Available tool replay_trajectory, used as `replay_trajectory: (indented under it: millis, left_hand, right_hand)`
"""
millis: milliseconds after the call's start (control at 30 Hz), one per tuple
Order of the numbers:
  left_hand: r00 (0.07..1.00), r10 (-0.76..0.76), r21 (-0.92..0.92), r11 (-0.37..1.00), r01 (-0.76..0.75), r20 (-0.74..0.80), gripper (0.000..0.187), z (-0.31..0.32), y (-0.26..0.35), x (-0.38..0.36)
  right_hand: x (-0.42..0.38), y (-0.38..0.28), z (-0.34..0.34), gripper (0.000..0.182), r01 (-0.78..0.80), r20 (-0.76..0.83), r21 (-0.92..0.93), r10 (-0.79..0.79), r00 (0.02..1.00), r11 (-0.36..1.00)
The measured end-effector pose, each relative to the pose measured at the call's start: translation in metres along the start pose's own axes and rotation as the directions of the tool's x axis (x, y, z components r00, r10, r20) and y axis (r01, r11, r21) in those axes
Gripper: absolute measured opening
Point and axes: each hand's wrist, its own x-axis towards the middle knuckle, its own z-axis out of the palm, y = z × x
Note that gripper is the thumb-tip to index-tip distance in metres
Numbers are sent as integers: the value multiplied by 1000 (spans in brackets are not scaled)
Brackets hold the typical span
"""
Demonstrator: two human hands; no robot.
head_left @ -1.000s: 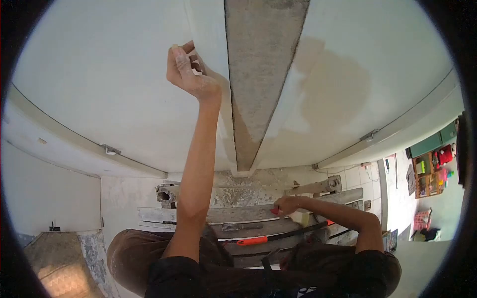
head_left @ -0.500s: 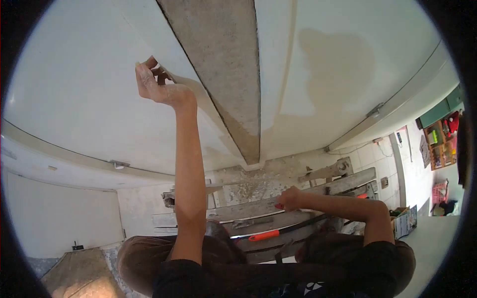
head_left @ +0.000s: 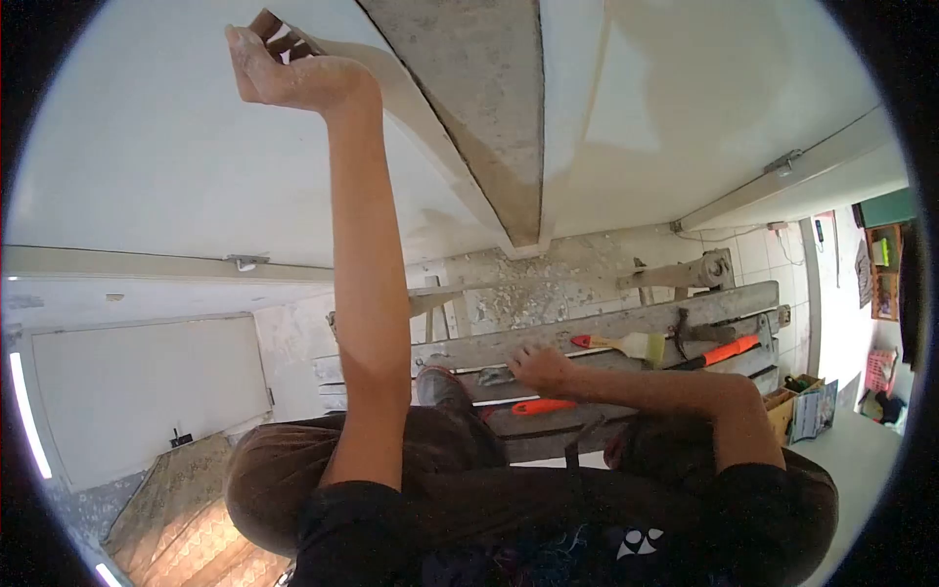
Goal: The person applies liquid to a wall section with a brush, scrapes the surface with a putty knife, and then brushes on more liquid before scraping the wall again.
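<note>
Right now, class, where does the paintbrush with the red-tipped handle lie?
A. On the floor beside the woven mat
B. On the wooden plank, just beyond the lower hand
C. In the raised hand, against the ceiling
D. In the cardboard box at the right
B: the paintbrush lies flat on the wooden plank, just past the right hand, which rests on the plank; the left hand is raised at the ceiling edge.
</note>
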Motion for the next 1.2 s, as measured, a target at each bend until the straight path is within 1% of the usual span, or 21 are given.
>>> replay_trajectory:
  millis: [33,100,133,200,267,333,367,433,467,533,567,633,700,767,800,867,933,1000,1033,1133,1200]
  left_hand:
    - [1000,12,-5,1000,-12,7,43,1,3,-1]
    - [999,-41,3,999,41,-18,43,2,2,-1]
    - [999,-24,82,996,21,38,44,-2,1,0]
    - [997,-35,79,996,29,64,45,-4,-2,4]
    - [996,-48,88,995,42,72,46,-8,-4,7]
    - [993,-42,36,999,38,106,48,-7,-6,9]
    - [994,-40,36,999,37,105,48,-9,-7,13]
    - [975,-35,0,999,36,220,47,-18,-11,19]
    - [974,-34,1,999,35,222,47,-22,-13,19]
    - [898,171,7,982,-190,405,45,-28,-11,17]
    - [897,176,6,981,-195,406,45,-32,-10,14]
    - [834,228,143,929,-340,502,41,-38,-1,3]
    - [800,240,178,902,-394,550,38,-54,-14,2]
    - [614,435,78,772,-631,659,41,-67,-36,12]
    - [577,459,83,731,-678,675,45,-65,-38,10]
    - [608,477,81,741,-666,635,45,-64,-52,5]
    - [636,491,77,753,-653,595,45,-64,-57,6]
    - [568,529,50,702,-710,631,46,-67,-58,8]
    - [573,523,59,705,-707,631,46,-71,-57,6]
    - [619,497,99,726,-681,608,46,-65,-60,4]
    - [673,455,102,781,-617,583,44,-65,-59,-1]
  right_hand:
    - [-1,-1,-5,38,5,-12,-7,-6,1000,1000]
    - [-11,0,-22,38,-42,-75,316,69,995,948]
    - [-16,-1,-51,38,-120,-67,466,170,983,877]
    - [-21,15,-81,35,-54,-299,591,281,912,805]
    - [-13,33,-117,30,-239,-420,547,510,751,802]
    - [7,58,-140,32,-177,-588,515,496,639,839]
    - [17,64,-151,32,-176,-588,514,494,640,839]
    - [34,69,-170,32,-136,-832,393,415,369,909]
    - [40,67,-178,32,-134,-832,395,416,368,909]
    - [49,63,-193,34,-129,-838,421,439,323,898]
    - [52,64,-198,34,-125,-840,418,436,322,900]
    - [58,66,-201,37,-58,-844,458,454,286,887]
    - [69,77,-190,39,-102,-834,468,477,278,878]
    - [76,86,-172,42,-151,-825,471,495,272,869]
    - [76,88,-171,42,-146,-845,444,467,259,884]
    - [77,89,-166,41,-139,-863,418,440,248,898]
    - [68,75,-180,36,-45,-877,439,438,198,898]
    - [78,78,-183,37,-52,-867,455,455,202,889]
    - [78,79,-183,38,-62,-861,466,468,198,883]
    - [82,86,-155,38,-156,-868,432,457,197,888]
    - [78,77,-151,37,-96,-863,464,474,176,881]
